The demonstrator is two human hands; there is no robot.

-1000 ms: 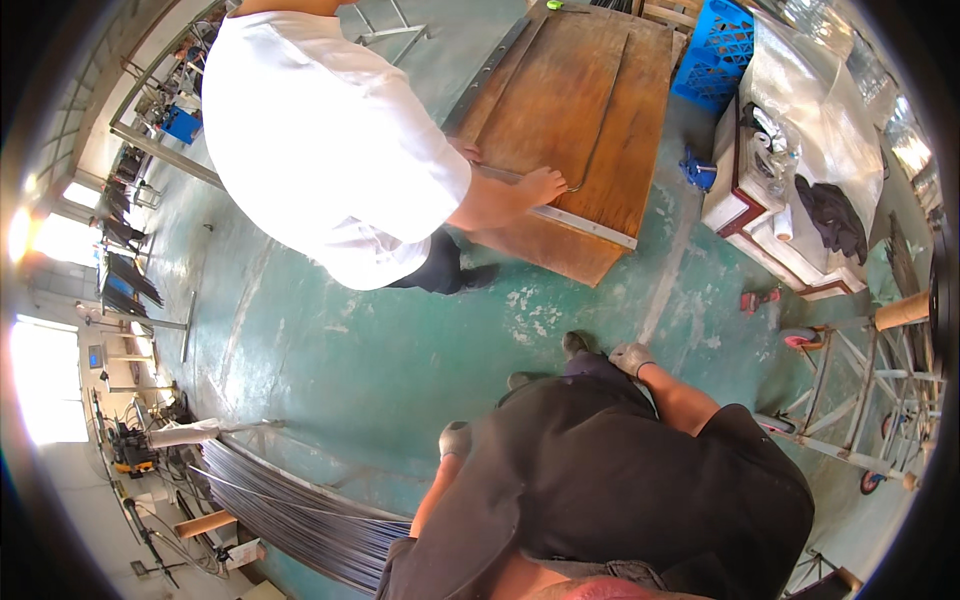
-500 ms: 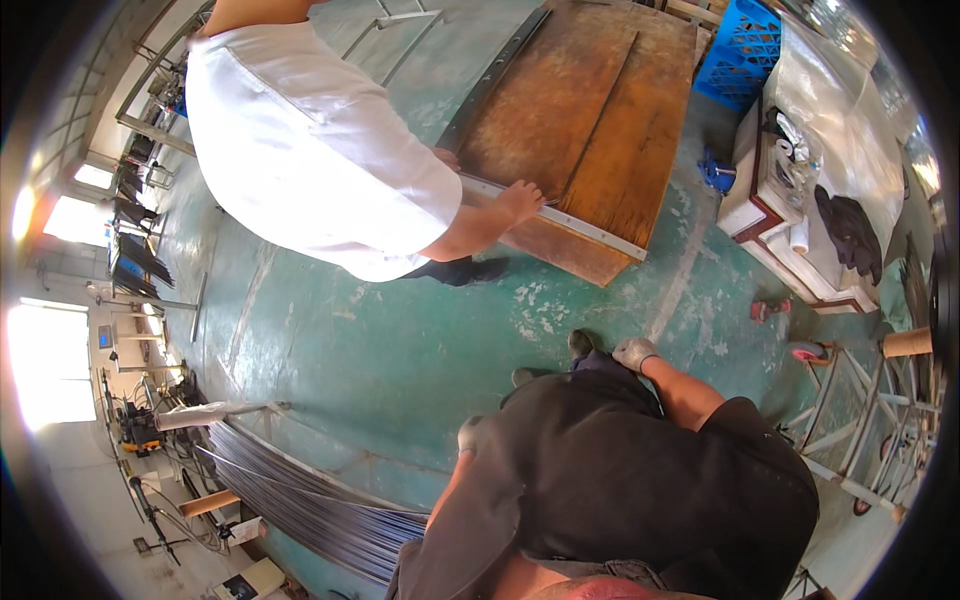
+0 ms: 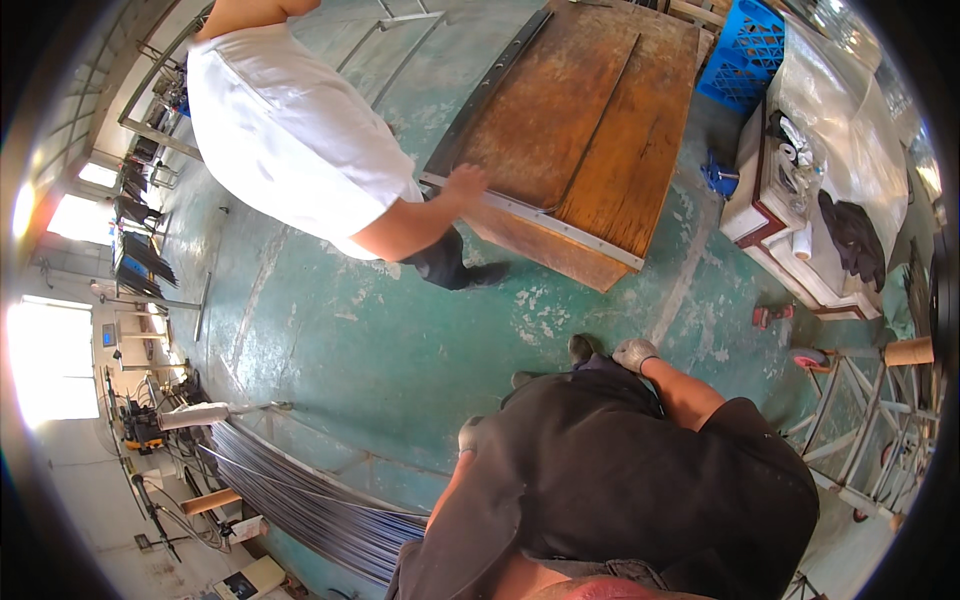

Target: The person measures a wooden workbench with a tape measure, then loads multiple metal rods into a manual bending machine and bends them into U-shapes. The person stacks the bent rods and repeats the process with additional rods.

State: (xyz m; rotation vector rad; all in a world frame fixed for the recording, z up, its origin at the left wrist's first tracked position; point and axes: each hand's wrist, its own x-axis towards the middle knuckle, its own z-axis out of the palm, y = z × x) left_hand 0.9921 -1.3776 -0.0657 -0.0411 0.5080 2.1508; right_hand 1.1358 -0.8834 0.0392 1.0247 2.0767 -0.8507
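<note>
My right hand [image 3: 635,353], in a pale work glove, hangs beside my dark trousers at the front of my body. At my left side, my left hand [image 3: 468,434] wears a similar glove and is mostly hidden behind my dark shirt. Neither hand shows anything held, and the fingers are too small and covered to read. Ahead of me stands a worn brown wooden worktable [image 3: 560,110]. Along its near edge runs a pale metal strip [image 3: 540,218]. A person in a white shirt [image 3: 290,140] has a hand [image 3: 467,185] at the left part of that strip.
A bundle of long dark rods [image 3: 310,495] lies on a rack at lower left. To the right stand a cabinet [image 3: 765,255] with plastic sheeting [image 3: 835,110], a blue crate [image 3: 742,55], a red tool [image 3: 772,316] on the floor, and a wheeled metal frame [image 3: 850,430].
The person in white has shifted left, and the visible hand has moved left along the metal strip. The other hand has gone out of sight. My own hands have hardly moved.
</note>
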